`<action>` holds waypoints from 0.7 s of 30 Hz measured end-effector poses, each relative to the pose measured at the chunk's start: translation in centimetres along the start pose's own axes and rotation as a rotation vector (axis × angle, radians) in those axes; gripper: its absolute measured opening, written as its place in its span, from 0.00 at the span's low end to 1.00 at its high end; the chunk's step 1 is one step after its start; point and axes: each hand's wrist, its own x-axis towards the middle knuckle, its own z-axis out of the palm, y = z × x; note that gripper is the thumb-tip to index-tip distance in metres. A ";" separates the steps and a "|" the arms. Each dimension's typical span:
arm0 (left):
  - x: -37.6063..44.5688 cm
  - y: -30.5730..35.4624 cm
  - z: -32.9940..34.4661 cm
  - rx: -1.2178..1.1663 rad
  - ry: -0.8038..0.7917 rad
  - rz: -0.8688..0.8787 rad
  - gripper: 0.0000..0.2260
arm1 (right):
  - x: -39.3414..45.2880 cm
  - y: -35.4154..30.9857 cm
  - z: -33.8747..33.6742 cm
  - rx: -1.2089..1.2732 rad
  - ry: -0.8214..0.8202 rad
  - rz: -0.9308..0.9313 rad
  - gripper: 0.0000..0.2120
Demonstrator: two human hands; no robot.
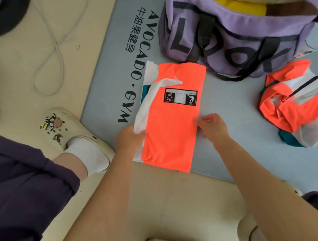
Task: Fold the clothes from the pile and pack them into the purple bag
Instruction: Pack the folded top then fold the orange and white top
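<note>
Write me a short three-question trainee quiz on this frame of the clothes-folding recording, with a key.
1. True or false: the purple bag is zipped shut.
2. Which hand grips the white edge of the orange garment? A. left hand B. right hand C. neither
3. Fill in: the unfolded pile lies on the blue mat, to the ____ of the folded garment.

Key
1. False: it is open, with something yellow inside.
2. A
3. right
</note>
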 end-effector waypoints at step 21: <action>-3.8 13.9 4.3 0.293 0.239 0.662 0.12 | 0.3 8.3 -6.0 -0.069 -0.269 -0.061 0.11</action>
